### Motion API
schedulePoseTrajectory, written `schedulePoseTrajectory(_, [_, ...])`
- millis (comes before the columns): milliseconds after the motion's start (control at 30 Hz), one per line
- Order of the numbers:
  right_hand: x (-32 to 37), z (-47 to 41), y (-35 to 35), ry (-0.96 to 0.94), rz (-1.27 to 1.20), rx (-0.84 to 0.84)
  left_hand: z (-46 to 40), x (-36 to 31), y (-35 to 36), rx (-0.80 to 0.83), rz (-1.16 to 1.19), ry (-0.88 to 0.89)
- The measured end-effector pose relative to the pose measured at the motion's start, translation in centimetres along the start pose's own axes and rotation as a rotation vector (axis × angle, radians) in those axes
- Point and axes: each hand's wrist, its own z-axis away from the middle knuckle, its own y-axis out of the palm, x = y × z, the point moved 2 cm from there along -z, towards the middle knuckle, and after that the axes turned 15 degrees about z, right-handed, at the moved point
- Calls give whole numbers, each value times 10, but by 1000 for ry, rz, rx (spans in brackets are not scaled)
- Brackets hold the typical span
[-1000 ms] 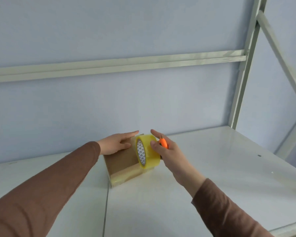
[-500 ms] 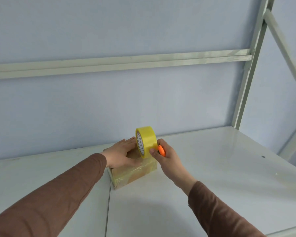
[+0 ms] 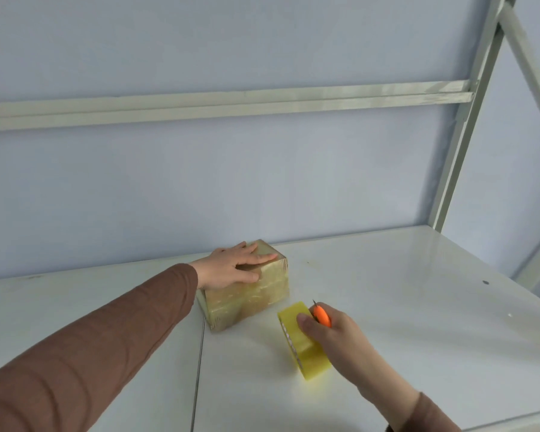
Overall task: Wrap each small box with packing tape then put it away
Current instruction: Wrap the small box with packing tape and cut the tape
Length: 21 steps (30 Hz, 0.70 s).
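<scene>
One roll of yellow packing tape (image 3: pixel 304 341) sits nearest me, a little to the right, standing on edge on the white desk (image 3: pixel 402 291) with my right hand (image 3: pixel 334 335) wrapped around it, thumb over its outer face. Tucked in that same grip is a small orange cutter (image 3: pixel 321 316), its blade tip poking out toward the far side. I see no strip running from the roll to the box, though a clear strip would be hard to make out, so the tape looks already cut free. Just beyond and to the left, apart from the roll, is the small box (image 3: pixel 253 294), resting on the desk near the wall. Its near side and top look glossy and yellowish, so I judge it wrapped, or nearly so. My left hand (image 3: pixel 234 268) lies flat on its top, fingers straight and pressing down rather than gripping, which reads to me as smoothing the last of the tape. What remains, as I judge it, is to put this box away; where it goes is not visible, nor are any other boxes. Farthest off are the pale wall (image 3: pixel 262 182) and the metal shelf frame (image 3: pixel 468 126).
</scene>
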Motion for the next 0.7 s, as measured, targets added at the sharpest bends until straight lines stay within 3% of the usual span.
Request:
schedulePoseTrajectory(100, [4, 1, -13, 42, -184, 44, 1, -12, -16, 82, 445, 4])
schedulePoseTrajectory(167, [12, -4, -21, 32, -280, 44, 0, -18, -24, 98, 566, -43])
schedulePoseTrajectory(267, [26, -19, -26, 2, -282, 61, -1, -22, -34, 28, 391, -17])
schedulePoseTrajectory(367, [37, -32, -25, -10, -242, 92, 0, -24, -31, -151, 41, 108])
schedulePoseTrajectory(433, [42, -39, -22, -10, -235, 119, 4, -14, -20, -235, -74, 158])
schedulePoseTrajectory(567, [41, -39, -13, -20, -182, 180, 6, 5, -13, -117, -162, 115])
schedulePoseTrajectory(700, [30, -38, -8, -35, -301, 187, -1, 3, -12, -5, -301, 34])
